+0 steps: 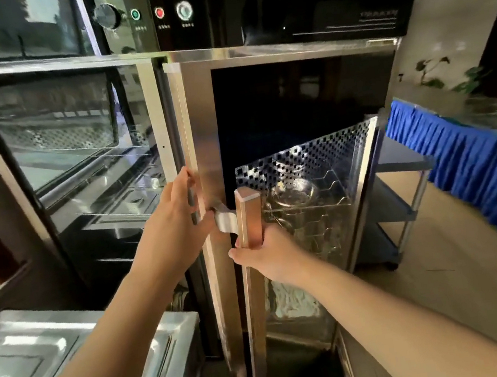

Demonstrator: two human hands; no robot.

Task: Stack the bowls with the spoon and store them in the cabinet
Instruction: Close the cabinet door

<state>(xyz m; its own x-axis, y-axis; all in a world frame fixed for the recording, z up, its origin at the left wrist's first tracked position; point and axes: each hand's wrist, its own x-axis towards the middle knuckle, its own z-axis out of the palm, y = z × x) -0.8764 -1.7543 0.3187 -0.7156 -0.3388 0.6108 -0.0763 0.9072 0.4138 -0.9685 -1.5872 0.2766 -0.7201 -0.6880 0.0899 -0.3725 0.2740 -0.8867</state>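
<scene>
A tall steel cabinet [254, 56] with two glass doors stands in front of me. My left hand [175, 221] is wrapped around the left door's long upright handle [181, 127]. My right hand [269, 255] grips the copper-coloured handle [249, 217] of the right door. Through the right door's glass, steel bowls [296, 196] sit stacked on a wire rack [335, 201] in front of a perforated back panel. I cannot make out a spoon. Whether the doors are fully closed cannot be told.
A steel counter with recessed trays [41, 361] lies at lower left, close to the cabinet. The control panel with a knob [108, 16] and buttons sits above the doors. To the right stand a grey shelf cart [401, 192] and a blue-skirted table [475, 156].
</scene>
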